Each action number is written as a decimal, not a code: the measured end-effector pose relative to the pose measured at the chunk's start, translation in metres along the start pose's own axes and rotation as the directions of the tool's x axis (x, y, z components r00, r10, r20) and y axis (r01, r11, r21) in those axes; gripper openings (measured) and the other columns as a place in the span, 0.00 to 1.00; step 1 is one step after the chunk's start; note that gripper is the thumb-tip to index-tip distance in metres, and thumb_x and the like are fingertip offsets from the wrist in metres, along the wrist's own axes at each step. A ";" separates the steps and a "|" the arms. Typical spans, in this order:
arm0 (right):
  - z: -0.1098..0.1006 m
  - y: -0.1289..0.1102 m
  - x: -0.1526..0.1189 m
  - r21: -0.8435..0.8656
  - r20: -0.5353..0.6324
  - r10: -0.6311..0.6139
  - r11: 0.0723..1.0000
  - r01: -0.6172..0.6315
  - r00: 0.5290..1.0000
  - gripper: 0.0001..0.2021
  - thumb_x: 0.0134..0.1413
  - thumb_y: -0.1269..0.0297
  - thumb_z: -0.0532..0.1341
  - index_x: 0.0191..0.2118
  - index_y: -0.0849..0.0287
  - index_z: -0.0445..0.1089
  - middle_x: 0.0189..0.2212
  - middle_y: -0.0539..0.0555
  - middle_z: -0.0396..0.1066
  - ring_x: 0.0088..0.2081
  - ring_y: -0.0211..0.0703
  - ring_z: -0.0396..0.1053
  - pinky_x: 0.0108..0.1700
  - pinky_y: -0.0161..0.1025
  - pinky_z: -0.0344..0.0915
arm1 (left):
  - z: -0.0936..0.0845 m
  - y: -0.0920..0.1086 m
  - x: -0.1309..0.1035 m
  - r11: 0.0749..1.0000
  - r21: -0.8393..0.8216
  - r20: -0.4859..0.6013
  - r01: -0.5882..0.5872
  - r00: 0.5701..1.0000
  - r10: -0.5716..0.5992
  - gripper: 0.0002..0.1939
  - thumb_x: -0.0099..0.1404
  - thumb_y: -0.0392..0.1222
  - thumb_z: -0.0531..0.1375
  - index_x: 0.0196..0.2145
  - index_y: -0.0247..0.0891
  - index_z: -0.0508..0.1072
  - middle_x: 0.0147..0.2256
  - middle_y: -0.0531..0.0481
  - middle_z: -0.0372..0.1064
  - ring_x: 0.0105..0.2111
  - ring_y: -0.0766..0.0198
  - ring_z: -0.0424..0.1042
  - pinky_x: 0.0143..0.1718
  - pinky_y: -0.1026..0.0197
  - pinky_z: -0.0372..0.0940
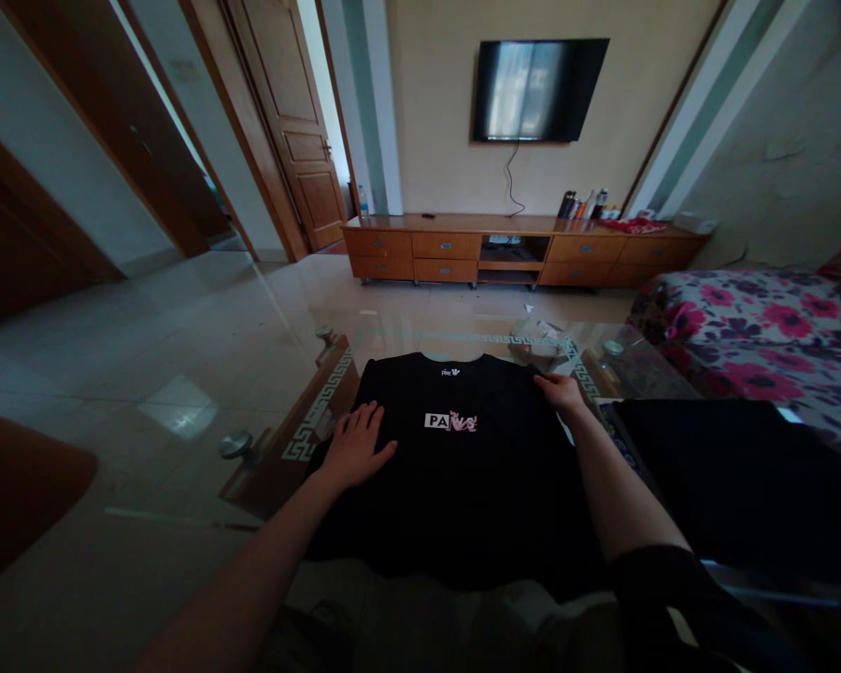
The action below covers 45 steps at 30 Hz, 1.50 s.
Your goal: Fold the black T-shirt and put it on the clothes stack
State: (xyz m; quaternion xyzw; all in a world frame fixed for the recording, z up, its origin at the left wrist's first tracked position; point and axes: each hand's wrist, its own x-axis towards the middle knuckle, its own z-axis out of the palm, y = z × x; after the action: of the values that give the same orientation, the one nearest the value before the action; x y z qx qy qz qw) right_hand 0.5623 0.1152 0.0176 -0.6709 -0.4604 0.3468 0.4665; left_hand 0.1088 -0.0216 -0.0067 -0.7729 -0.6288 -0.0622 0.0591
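Observation:
A black T-shirt (pixel 455 495) with a white and pink print on its chest lies spread out on a glass table (pixel 287 327), its neckline pointing away from me. My left hand (pixel 356 447) rests flat on the shirt's left side, fingers stretched out. At the far right shoulder of the shirt, my right hand (pixel 562 393) has its fingers closed on the edge of the cloth. The shirt's lower hem hangs toward me at the near side of the table.
Dark folded cloth (pixel 735 467) lies on the table at the right. Beyond it stands a sofa with a flowered cover (pixel 757 318). A long wooden TV cabinet (pixel 449 245) with bottles on top runs along the far wall, under a television (pixel 539 92).

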 end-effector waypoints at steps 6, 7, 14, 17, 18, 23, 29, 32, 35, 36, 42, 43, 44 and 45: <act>0.016 -0.001 0.010 -0.104 -0.060 -0.034 0.994 0.028 0.998 0.20 0.53 0.63 0.65 0.51 0.67 0.75 0.34 0.57 0.80 0.34 0.44 0.77 0.38 0.38 0.74 | -0.002 0.001 -0.001 1.000 -0.001 -0.002 0.002 1.000 -0.002 0.37 0.69 0.62 0.50 0.67 0.36 0.57 0.69 0.37 0.49 0.68 0.44 0.49 0.65 0.42 0.45; 0.017 -0.001 0.010 -0.136 -0.073 -0.047 0.990 0.036 0.996 0.19 0.54 0.61 0.65 0.49 0.67 0.76 0.34 0.58 0.80 0.36 0.46 0.77 0.40 0.38 0.73 | -0.002 0.001 -0.001 1.000 0.000 -0.004 0.000 1.000 0.000 0.37 0.69 0.62 0.50 0.67 0.35 0.57 0.69 0.37 0.49 0.68 0.44 0.49 0.65 0.42 0.45; 0.016 -0.008 0.008 -0.381 -0.169 -0.130 0.923 0.057 0.977 0.18 0.58 0.62 0.60 0.51 0.64 0.75 0.39 0.61 0.78 0.46 0.52 0.74 0.53 0.44 0.67 | -0.005 0.003 0.000 1.000 -0.014 0.004 0.009 1.000 -0.009 0.38 0.69 0.62 0.50 0.68 0.36 0.56 0.70 0.38 0.49 0.68 0.45 0.49 0.65 0.42 0.45; 0.015 -0.012 0.002 -0.463 -0.190 -0.188 0.883 0.081 0.964 0.23 0.60 0.64 0.57 0.60 0.66 0.67 0.49 0.66 0.73 0.54 0.57 0.69 0.60 0.49 0.61 | -0.005 0.003 0.000 1.000 -0.015 0.007 0.008 1.000 -0.008 0.38 0.69 0.62 0.49 0.68 0.35 0.56 0.70 0.37 0.49 0.68 0.45 0.49 0.66 0.42 0.45; 0.015 -0.013 0.000 -0.522 -0.178 -0.223 0.847 0.100 0.958 0.25 0.62 0.63 0.56 0.62 0.66 0.64 0.54 0.68 0.70 0.57 0.58 0.66 0.61 0.51 0.59 | -0.004 0.003 0.000 1.000 -0.016 0.008 0.006 1.000 -0.006 0.38 0.69 0.63 0.49 0.68 0.35 0.55 0.70 0.37 0.49 0.69 0.45 0.48 0.66 0.42 0.45; 0.024 -0.012 -0.008 -0.820 0.077 -0.273 0.530 0.217 0.959 0.25 0.68 0.57 0.47 0.65 0.62 0.61 0.62 0.68 0.62 0.63 0.59 0.59 0.62 0.54 0.56 | -0.002 0.003 0.001 1.000 -0.018 0.005 0.003 1.000 -0.003 0.38 0.69 0.63 0.49 0.68 0.36 0.56 0.70 0.37 0.49 0.69 0.45 0.48 0.66 0.42 0.44; 0.040 0.015 -0.016 -0.855 0.159 -0.198 0.462 0.235 0.967 0.34 0.69 0.48 0.43 0.72 0.63 0.46 0.73 0.63 0.41 0.72 0.57 0.40 0.68 0.57 0.45 | -0.002 0.003 0.001 1.000 -0.014 -0.002 -0.002 1.000 0.002 0.38 0.69 0.63 0.48 0.67 0.35 0.57 0.69 0.37 0.49 0.69 0.45 0.48 0.66 0.43 0.44; 0.040 0.020 -0.017 -0.884 0.179 -0.202 0.396 0.248 0.963 0.35 0.69 0.47 0.38 0.73 0.63 0.44 0.73 0.60 0.37 0.73 0.54 0.36 0.69 0.56 0.42 | -0.002 0.004 0.001 1.000 -0.013 0.000 0.006 1.000 -0.006 0.38 0.69 0.63 0.48 0.67 0.35 0.56 0.70 0.37 0.49 0.69 0.46 0.48 0.66 0.43 0.44; 0.041 0.017 -0.018 -0.898 0.192 -0.256 0.342 0.275 0.947 0.36 0.69 0.45 0.36 0.73 0.65 0.44 0.73 0.61 0.38 0.73 0.53 0.34 0.70 0.54 0.37 | -0.001 0.004 0.002 1.000 -0.021 0.003 0.009 1.000 -0.009 0.37 0.70 0.62 0.48 0.68 0.36 0.56 0.70 0.37 0.48 0.69 0.46 0.47 0.66 0.43 0.44; 0.041 0.015 -0.018 -0.902 0.189 -0.260 0.336 0.272 0.947 0.37 0.69 0.44 0.37 0.73 0.66 0.43 0.73 0.62 0.38 0.73 0.53 0.34 0.70 0.54 0.36 | 0.000 0.004 0.002 1.000 -0.023 0.004 0.009 1.000 -0.009 0.37 0.70 0.62 0.48 0.68 0.36 0.56 0.70 0.38 0.48 0.69 0.46 0.47 0.66 0.43 0.44; 0.048 0.022 -0.024 -0.873 0.184 -0.179 0.422 0.244 0.966 0.43 0.66 0.40 0.38 0.72 0.72 0.42 0.73 0.67 0.36 0.73 0.54 0.33 0.70 0.55 0.35 | -0.001 0.005 0.002 0.999 -0.034 0.000 0.007 1.000 -0.007 0.38 0.69 0.63 0.48 0.68 0.36 0.56 0.70 0.38 0.48 0.69 0.46 0.47 0.67 0.43 0.42; 0.048 0.024 -0.025 -0.860 0.183 -0.183 0.446 0.247 0.966 0.43 0.66 0.39 0.39 0.72 0.73 0.42 0.73 0.67 0.35 0.73 0.55 0.32 0.70 0.56 0.35 | -0.001 0.005 0.002 0.999 -0.038 -0.001 0.006 1.000 -0.006 0.38 0.69 0.63 0.48 0.68 0.36 0.56 0.70 0.37 0.48 0.69 0.46 0.47 0.67 0.43 0.42; 0.048 0.025 -0.026 -0.847 0.184 -0.186 0.468 0.252 0.965 0.44 0.65 0.38 0.40 0.72 0.73 0.42 0.73 0.67 0.35 0.73 0.55 0.32 0.70 0.57 0.34 | -0.001 0.005 0.002 0.999 -0.042 -0.001 0.008 1.000 -0.008 0.38 0.69 0.63 0.48 0.68 0.36 0.55 0.70 0.38 0.49 0.69 0.46 0.47 0.67 0.42 0.42; 0.048 0.025 -0.026 -0.833 0.186 -0.190 0.490 0.257 0.964 0.44 0.65 0.38 0.40 0.72 0.72 0.43 0.73 0.67 0.35 0.73 0.55 0.32 0.70 0.58 0.32 | -0.001 0.005 0.003 0.999 -0.046 0.000 0.012 1.000 -0.012 0.38 0.69 0.62 0.49 0.68 0.37 0.55 0.70 0.38 0.49 0.69 0.45 0.47 0.67 0.42 0.42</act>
State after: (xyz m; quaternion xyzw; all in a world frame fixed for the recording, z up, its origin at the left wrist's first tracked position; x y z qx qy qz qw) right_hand 0.5184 0.1016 -0.0209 -0.7346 -0.6694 0.0373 0.1039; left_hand 0.1147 -0.0202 -0.0057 -0.7703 -0.6316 -0.0772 0.0412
